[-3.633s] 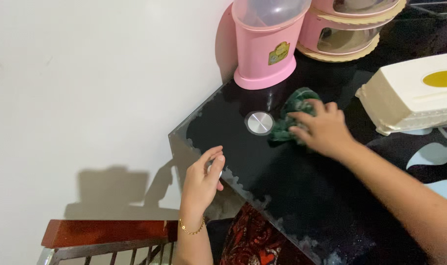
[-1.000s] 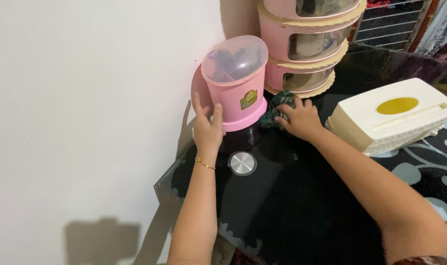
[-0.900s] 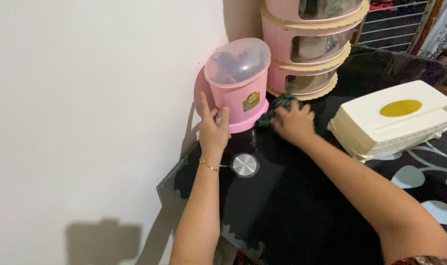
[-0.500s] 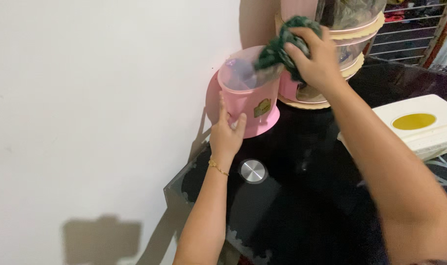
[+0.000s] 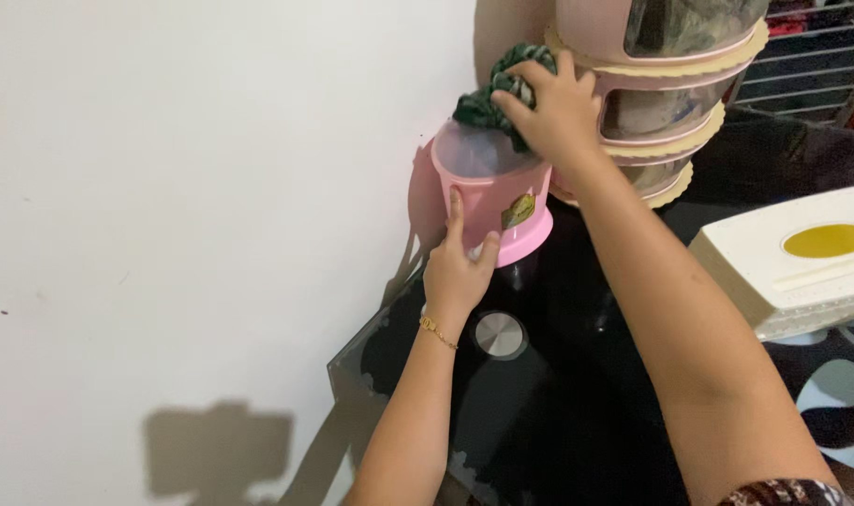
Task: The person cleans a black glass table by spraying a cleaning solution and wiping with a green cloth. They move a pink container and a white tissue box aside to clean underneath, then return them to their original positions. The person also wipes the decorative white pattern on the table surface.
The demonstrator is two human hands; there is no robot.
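Against white wall, right hand (image 5: 558,112) presses cloth (image 5: 488,98) onto canister (image 5: 492,197).

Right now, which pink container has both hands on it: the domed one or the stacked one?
The small pink container with the clear domed lid: left hand grips its side, right hand presses a green cloth on top. The stacked pink organizer behind goes untouched.

small yellow-green label (image 5: 518,211), front of pink container (image 5: 488,201)

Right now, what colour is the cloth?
Dark green cloth, clearest in the head view.
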